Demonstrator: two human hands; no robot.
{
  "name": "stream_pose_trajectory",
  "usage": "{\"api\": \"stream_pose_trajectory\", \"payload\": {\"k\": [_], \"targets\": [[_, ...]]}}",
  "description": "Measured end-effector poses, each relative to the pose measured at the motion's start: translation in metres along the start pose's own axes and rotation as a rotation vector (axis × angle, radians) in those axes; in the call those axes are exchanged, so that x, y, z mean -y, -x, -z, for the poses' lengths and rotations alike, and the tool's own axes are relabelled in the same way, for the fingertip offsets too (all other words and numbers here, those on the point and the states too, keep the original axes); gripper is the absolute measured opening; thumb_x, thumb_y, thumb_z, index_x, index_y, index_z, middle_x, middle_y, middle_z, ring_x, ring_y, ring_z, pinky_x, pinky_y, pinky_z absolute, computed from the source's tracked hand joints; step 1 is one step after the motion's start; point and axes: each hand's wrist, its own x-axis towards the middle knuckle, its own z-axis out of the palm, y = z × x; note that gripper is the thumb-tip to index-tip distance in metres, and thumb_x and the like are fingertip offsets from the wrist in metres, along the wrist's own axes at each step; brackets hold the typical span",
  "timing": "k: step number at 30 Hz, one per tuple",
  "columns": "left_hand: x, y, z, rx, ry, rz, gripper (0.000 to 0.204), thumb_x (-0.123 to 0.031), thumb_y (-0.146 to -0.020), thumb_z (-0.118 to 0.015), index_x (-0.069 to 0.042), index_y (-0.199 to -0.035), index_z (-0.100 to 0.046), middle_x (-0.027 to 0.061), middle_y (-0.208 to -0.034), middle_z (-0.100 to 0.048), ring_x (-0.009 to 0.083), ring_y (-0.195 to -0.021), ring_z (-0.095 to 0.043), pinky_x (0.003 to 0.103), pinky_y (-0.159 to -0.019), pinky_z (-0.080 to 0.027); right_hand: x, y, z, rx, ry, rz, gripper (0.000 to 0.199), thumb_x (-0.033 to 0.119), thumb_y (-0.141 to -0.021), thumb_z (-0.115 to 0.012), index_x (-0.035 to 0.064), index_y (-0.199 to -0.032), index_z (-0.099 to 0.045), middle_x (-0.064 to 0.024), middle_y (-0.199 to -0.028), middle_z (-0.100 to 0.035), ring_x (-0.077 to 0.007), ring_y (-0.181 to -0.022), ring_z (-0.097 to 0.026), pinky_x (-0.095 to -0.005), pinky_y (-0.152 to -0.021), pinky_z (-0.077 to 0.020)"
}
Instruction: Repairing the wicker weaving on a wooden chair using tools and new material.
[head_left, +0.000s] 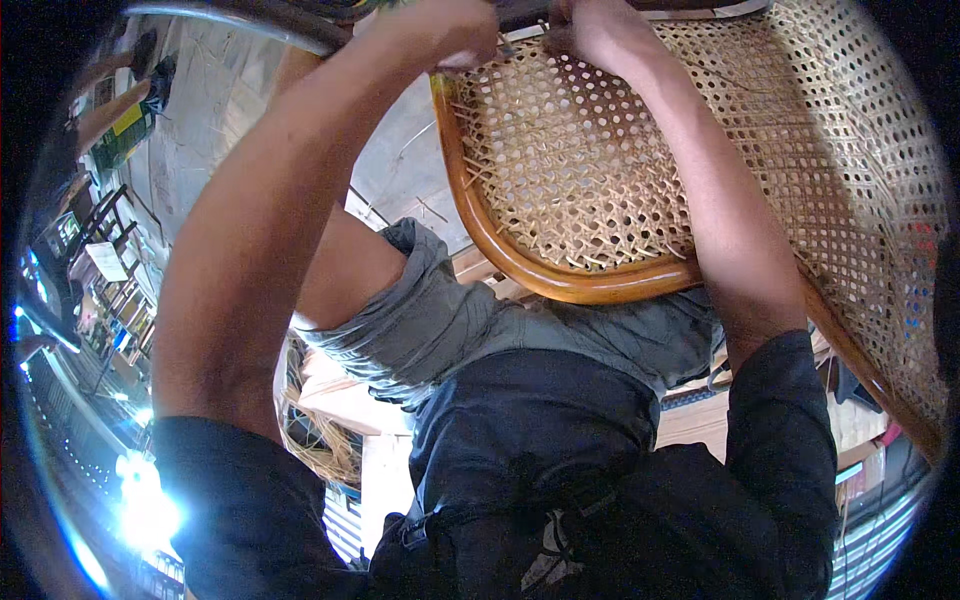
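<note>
A woven cane panel (590,150) in a curved brown wooden frame (590,283) rests over my lap. Short loose cane ends stick out along the panel's rounded edge. Both hands are at its far edge, by the top of the picture. My left hand (462,38) is closed at the panel's far left corner, and what its fingers hold is too small to name. Close by on the right, my right hand (600,38) has its fingers bent down over the weave, in shadow. A thin light strand shows between the two hands.
A larger cane sheet (860,150) spreads along the right, with a wooden rail (870,365) below it. Cane strips (325,440) lie in a bundle beside my left thigh. Grey floor (400,130) shows at left; chair frames and a bright light stand farther off.
</note>
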Motion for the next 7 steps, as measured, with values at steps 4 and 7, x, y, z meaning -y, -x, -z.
{"api": "stream_pose_trajectory", "payload": {"k": [4, 7], "targets": [[0.021, -0.001, -0.026, -0.207, 0.084, -0.047, 0.045, -0.045, -0.083, -0.056, -0.001, -0.084, -0.066, 0.0171, -0.077, -0.066, 0.0313, -0.071, -0.066, 0.043, -0.063, -0.051, -0.022, 0.0, 0.0, -0.109, -0.254, 0.251, 0.025, 0.015, -0.073, -0.065, 0.0023, -0.095, -0.065, -0.0229, -0.089, -0.063, -0.0341, -0.086, -0.063, -0.0414, -0.072, -0.0486], [0.03, -0.001, -0.028, -0.167, 0.17, -0.036, 0.05, -0.054, -0.078, -0.061, -0.005, -0.081, -0.068, 0.0194, -0.083, -0.066, 0.0299, -0.076, -0.067, 0.044, -0.07, -0.052, -0.009, -0.005, 0.01, 0.108, -0.153, -0.016, 0.029, 0.019, -0.073, -0.066, 0.0029, -0.097, -0.065, -0.0239, -0.091, -0.063, -0.0296, -0.089, -0.064, -0.042, -0.075, -0.0483]]}}
